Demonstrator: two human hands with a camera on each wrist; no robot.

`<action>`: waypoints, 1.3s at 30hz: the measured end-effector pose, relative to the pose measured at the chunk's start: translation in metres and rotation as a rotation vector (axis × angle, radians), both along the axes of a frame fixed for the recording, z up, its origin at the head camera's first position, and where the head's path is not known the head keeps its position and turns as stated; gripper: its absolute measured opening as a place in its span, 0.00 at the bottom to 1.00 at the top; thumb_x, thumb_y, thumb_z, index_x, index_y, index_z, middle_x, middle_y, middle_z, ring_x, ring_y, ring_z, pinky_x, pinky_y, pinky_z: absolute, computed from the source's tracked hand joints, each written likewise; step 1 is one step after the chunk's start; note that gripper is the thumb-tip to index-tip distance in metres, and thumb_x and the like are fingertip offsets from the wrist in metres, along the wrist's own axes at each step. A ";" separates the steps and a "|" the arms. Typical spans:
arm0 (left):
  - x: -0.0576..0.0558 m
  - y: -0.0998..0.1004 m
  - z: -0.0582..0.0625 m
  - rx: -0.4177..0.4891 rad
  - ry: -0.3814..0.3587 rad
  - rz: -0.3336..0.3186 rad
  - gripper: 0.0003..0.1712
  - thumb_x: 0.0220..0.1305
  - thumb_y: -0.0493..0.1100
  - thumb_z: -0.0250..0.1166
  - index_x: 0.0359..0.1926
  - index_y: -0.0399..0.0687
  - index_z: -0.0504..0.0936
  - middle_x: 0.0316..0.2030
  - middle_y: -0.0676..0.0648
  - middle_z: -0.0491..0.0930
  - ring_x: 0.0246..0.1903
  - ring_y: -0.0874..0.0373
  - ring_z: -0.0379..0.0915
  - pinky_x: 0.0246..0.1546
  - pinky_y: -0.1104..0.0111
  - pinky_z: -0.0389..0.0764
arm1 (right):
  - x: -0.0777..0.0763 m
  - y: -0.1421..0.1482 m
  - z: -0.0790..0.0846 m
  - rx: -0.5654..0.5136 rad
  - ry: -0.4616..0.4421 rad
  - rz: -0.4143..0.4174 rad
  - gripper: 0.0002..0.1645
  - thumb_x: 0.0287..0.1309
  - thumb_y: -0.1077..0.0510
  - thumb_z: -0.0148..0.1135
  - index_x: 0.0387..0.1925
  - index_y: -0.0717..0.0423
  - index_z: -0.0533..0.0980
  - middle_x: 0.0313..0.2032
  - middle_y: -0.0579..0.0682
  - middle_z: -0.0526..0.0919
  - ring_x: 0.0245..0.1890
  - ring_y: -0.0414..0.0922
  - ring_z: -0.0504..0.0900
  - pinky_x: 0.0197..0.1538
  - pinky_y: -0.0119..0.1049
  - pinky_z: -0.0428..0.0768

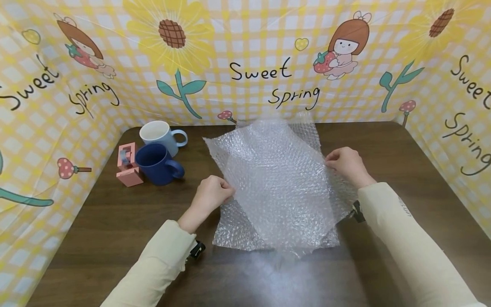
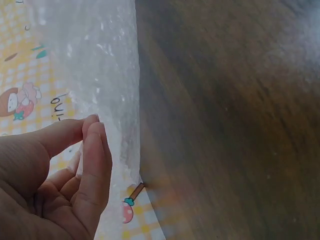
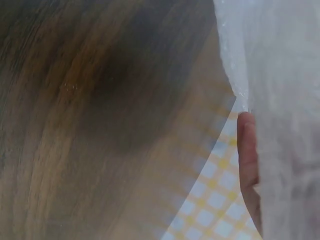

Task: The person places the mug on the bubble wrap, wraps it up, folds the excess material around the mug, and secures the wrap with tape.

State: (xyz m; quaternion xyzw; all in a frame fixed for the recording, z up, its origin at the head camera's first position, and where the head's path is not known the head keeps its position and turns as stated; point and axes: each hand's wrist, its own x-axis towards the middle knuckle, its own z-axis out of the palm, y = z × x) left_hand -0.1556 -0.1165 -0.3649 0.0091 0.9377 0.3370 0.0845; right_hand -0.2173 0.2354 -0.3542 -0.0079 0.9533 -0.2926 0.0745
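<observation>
A clear sheet of bubble wrap (image 1: 280, 183) is stretched at a slant between my two hands, overlapping a second bubble wrap sheet (image 1: 238, 232) beneath it. My left hand (image 1: 212, 195) pinches the left edge of the upper sheet between thumb and fingertips. In the left wrist view, thumb and finger meet beside the bubble wrap (image 2: 100, 55). Over at the right edge, my right hand (image 1: 347, 165) pinches the same sheet. The right wrist view shows only one finger (image 3: 247, 155); the wrap hides the rest of that hand.
A light blue mug (image 1: 159, 135) and a dark blue mug (image 1: 155, 166) stand together at the back left of the brown wooden table (image 1: 115, 251). Beside them is a pink tape dispenser (image 1: 129, 175). A checked yellow cloth (image 1: 245, 38) walls in the back and sides.
</observation>
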 end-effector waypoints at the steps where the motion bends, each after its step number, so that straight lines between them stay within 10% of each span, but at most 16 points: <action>1: 0.000 0.000 0.000 -0.004 -0.001 -0.007 0.17 0.57 0.41 0.64 0.14 0.42 0.80 0.10 0.54 0.72 0.15 0.63 0.63 0.20 0.73 0.64 | 0.000 -0.001 0.000 0.001 0.000 -0.002 0.12 0.61 0.62 0.59 0.42 0.67 0.80 0.41 0.64 0.83 0.32 0.48 0.81 0.32 0.34 0.75; 12: -0.012 -0.010 0.002 -0.048 -0.068 0.051 0.23 0.67 0.52 0.58 0.21 0.42 0.84 0.17 0.48 0.81 0.18 0.60 0.75 0.26 0.71 0.73 | 0.007 0.008 0.005 0.038 -0.039 0.033 0.23 0.64 0.52 0.57 0.50 0.68 0.76 0.52 0.68 0.79 0.52 0.63 0.76 0.52 0.56 0.75; 17: -0.035 -0.019 0.000 -0.053 0.034 0.178 0.26 0.68 0.55 0.56 0.47 0.34 0.79 0.42 0.37 0.83 0.41 0.44 0.79 0.42 0.56 0.78 | 0.019 0.029 0.010 0.060 -0.079 0.036 0.35 0.67 0.41 0.49 0.56 0.69 0.71 0.57 0.71 0.73 0.57 0.67 0.71 0.57 0.60 0.70; 28: -0.073 -0.031 -0.014 0.614 -0.155 0.368 0.42 0.71 0.53 0.49 0.73 0.33 0.42 0.71 0.33 0.53 0.66 0.40 0.62 0.68 0.56 0.63 | 0.057 0.065 0.000 0.044 -0.302 0.115 0.48 0.67 0.34 0.45 0.62 0.78 0.62 0.58 0.76 0.69 0.58 0.70 0.71 0.57 0.60 0.72; 31: -0.076 -0.030 -0.016 0.643 -0.141 0.393 0.39 0.71 0.52 0.52 0.70 0.30 0.52 0.68 0.33 0.58 0.63 0.45 0.66 0.65 0.58 0.69 | 0.067 0.071 -0.008 -0.060 -0.386 0.127 0.46 0.68 0.37 0.45 0.59 0.80 0.64 0.52 0.73 0.77 0.51 0.63 0.79 0.55 0.53 0.77; 35: -0.078 -0.024 -0.016 0.574 -0.075 0.427 0.29 0.69 0.50 0.55 0.58 0.28 0.72 0.42 0.42 0.79 0.37 0.61 0.79 0.49 0.67 0.81 | 0.078 0.070 -0.020 -0.247 -0.471 0.115 0.39 0.67 0.43 0.51 0.52 0.81 0.69 0.42 0.65 0.85 0.42 0.49 0.85 0.50 0.42 0.83; 39: -0.081 -0.017 -0.017 0.479 0.001 0.443 0.23 0.68 0.49 0.57 0.46 0.30 0.81 0.24 0.50 0.80 0.17 0.73 0.72 0.35 0.73 0.82 | 0.086 0.065 -0.031 -0.378 -0.471 0.048 0.24 0.63 0.47 0.59 0.40 0.68 0.78 0.30 0.47 0.86 0.33 0.37 0.84 0.44 0.32 0.84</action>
